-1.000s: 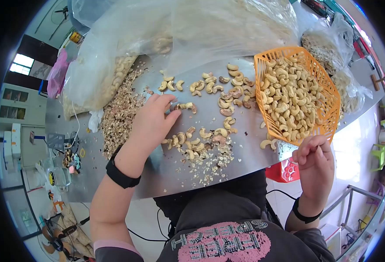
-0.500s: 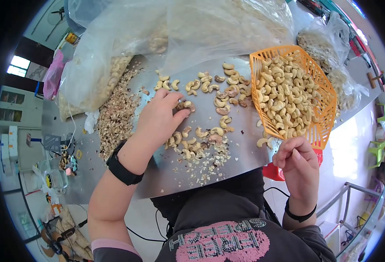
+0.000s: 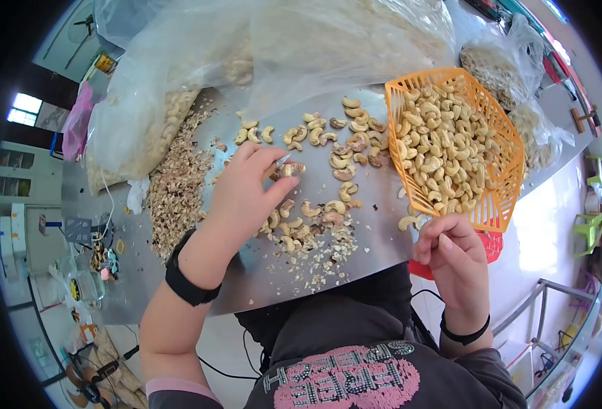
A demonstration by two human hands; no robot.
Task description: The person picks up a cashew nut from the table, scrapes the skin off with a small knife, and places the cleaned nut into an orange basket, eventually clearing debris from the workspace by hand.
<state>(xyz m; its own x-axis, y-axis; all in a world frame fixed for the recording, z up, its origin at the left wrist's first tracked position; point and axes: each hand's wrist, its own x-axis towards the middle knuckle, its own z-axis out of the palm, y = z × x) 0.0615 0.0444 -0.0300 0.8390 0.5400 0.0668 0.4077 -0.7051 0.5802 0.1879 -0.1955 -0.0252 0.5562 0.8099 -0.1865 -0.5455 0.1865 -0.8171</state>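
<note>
My left hand [image 3: 247, 183] is over the metal table, thumb and fingers closed around a cashew nut [image 3: 291, 169] with patches of brown skin. A small shiny sliver shows by its index finger. Below that hand lies a cluster of cashews [image 3: 299, 232] with pale crumbs [image 3: 319, 258] spread around them. Loose cashews [image 3: 345, 160] sit in a group to its right. My right hand [image 3: 456, 262] is at the table's front edge, just under the orange basket [image 3: 517, 194] heaped with pale cashews [image 3: 441, 146]. Its fingers are curled in toward the thumb; what they hold is hidden.
A pile of brown skin flakes [image 3: 174, 194] lies on the left of the table [image 3: 267, 279]. Large clear plastic bags [image 3: 198, 51] of cashews fill the back. More bags [image 3: 492, 71] stand behind the basket. A red container [image 3: 490, 247] is under the basket's front end.
The view has shifted slightly, moving the table things a little to the left. My left hand keeps its pinch on the cashew; my right hand stays curled by the basket.
</note>
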